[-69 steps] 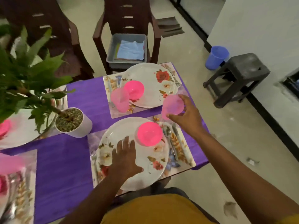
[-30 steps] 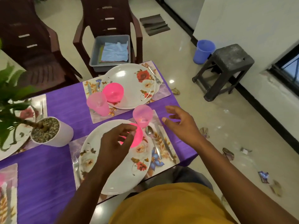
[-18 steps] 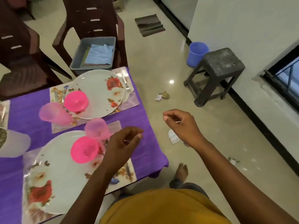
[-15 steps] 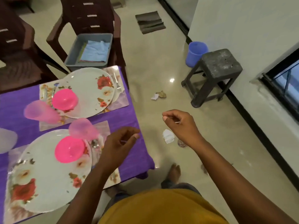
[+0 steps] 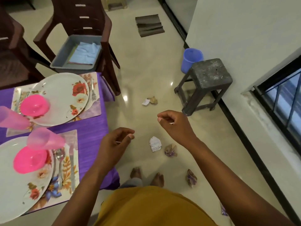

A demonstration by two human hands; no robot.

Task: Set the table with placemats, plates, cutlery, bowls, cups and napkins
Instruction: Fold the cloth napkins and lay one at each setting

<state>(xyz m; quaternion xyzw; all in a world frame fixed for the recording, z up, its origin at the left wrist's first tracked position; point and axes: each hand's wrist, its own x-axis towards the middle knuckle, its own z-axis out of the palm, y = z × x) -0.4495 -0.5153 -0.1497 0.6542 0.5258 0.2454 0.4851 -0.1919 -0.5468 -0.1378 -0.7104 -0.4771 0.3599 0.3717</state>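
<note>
Both visible settings have plates (image 5: 60, 95), bowls (image 5: 34, 106), cups (image 5: 44, 139), cutlery; napkins (image 5: 87, 53) remain in the tray (image 5: 65, 46); both hands' fingers (image 5: 128, 137) loosely curled, empty

Hands: the left hand (image 5: 114, 144) and right hand (image 5: 175, 123) hang apart above the floor beside the table, fingers loosely curled, each possibly pinching something thin and pale, too small to identify.
Near setting: a pink bowl (image 5: 30, 159) sits on a floral plate (image 5: 19, 185) over a placemat (image 5: 68, 173); a pink cup (image 5: 44, 139) stands at the plate's far edge; a spoon (image 5: 60, 162) and knife (image 5: 72, 162) lie beside it.
Far setting: second plate (image 5: 65, 95), pink bowl (image 5: 34, 106), fork (image 5: 93, 90).
Chair: a grey tub (image 5: 73, 53) holds a blue cloth (image 5: 86, 53).
Floor: crumpled paper (image 5: 155, 143), a dark stool (image 5: 206, 82), a blue bucket (image 5: 191, 57).
</note>
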